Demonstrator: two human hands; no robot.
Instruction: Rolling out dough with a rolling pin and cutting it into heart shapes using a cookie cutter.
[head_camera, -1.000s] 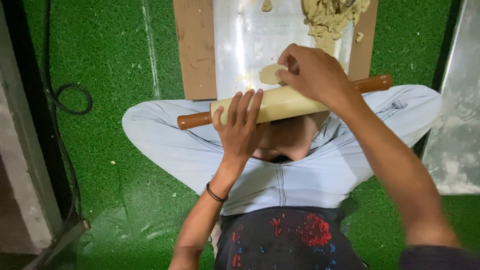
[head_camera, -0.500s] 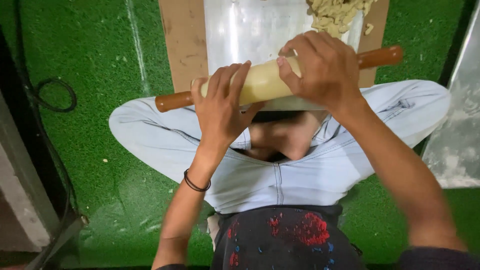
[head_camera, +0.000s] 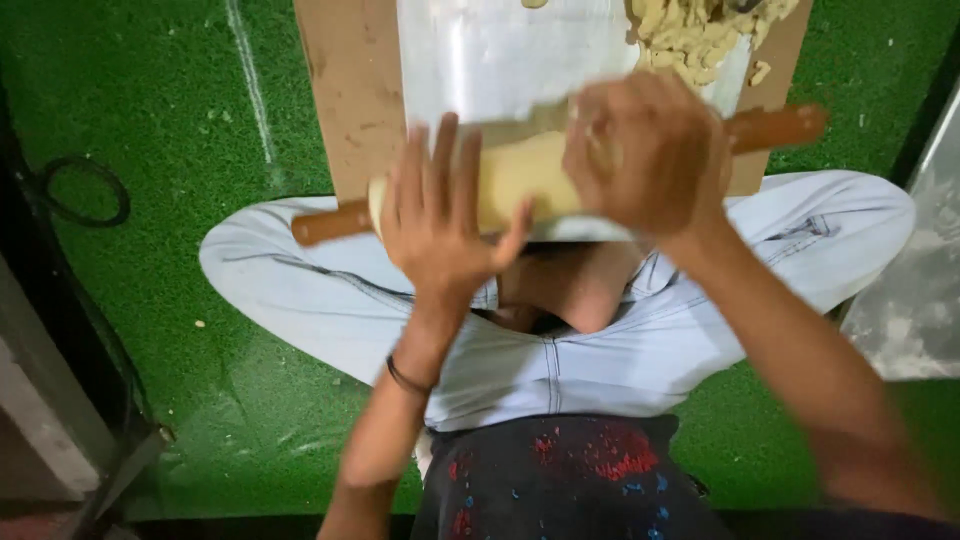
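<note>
A wooden rolling pin (head_camera: 535, 170) with reddish-brown handles lies across the near edge of a shiny metal sheet (head_camera: 490, 55) on a brown board (head_camera: 345, 90). My left hand (head_camera: 440, 215) rests flat on the pin's pale barrel, fingers spread. My right hand (head_camera: 645, 150) presses on the pin's right part, fingers curled over it; whether dough lies under it is hidden. A heap of pale cut dough pieces (head_camera: 695, 30) sits at the sheet's far right. I sit cross-legged in light trousers behind the board.
Green artificial turf (head_camera: 170, 110) covers the floor. A black cable loop (head_camera: 85, 190) lies at the left. A floury grey metal surface (head_camera: 920, 290) stands at the right edge. A dark frame runs along the left side.
Both hands have pushed the rolling pin forward over the sheet. My right hand, which held a small dough piece above the pin, now presses down on the pin.
</note>
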